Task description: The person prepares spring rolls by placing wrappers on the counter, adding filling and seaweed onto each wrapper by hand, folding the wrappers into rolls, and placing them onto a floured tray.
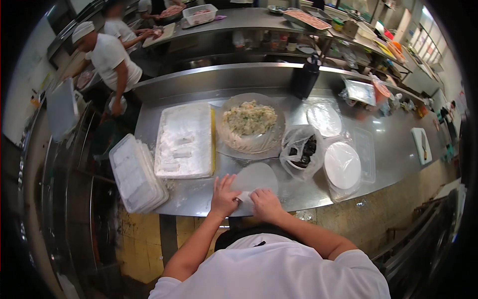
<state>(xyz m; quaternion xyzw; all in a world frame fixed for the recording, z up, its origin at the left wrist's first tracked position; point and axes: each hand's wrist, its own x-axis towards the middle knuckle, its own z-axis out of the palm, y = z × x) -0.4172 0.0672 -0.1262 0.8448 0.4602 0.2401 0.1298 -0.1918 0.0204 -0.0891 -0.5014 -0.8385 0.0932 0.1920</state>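
Near the counter's front edge, my left hand [225,197] pinches one end of a small white wrapper [245,198], its other fingers spread. The fingers of my right hand [265,203] are closed on the wrapper's other end. Just beyond lies a round, pale translucent sheet [256,177], partly behind my hands. A wide bowl [244,145] with a chunky pale and green filling [249,118] stands farther back. To its left, a flour-dusted white tray [184,119] holds several small white pieces [182,155].
Stacked white trays [135,174] stand at the counter's left edge. Right of the bowl are a plastic bag with dark contents [303,149], wrapped white rounds [342,164] and a black bottle [305,77]. A knife on a white board [422,144] lies far right. Co-workers [112,57] stand back left.
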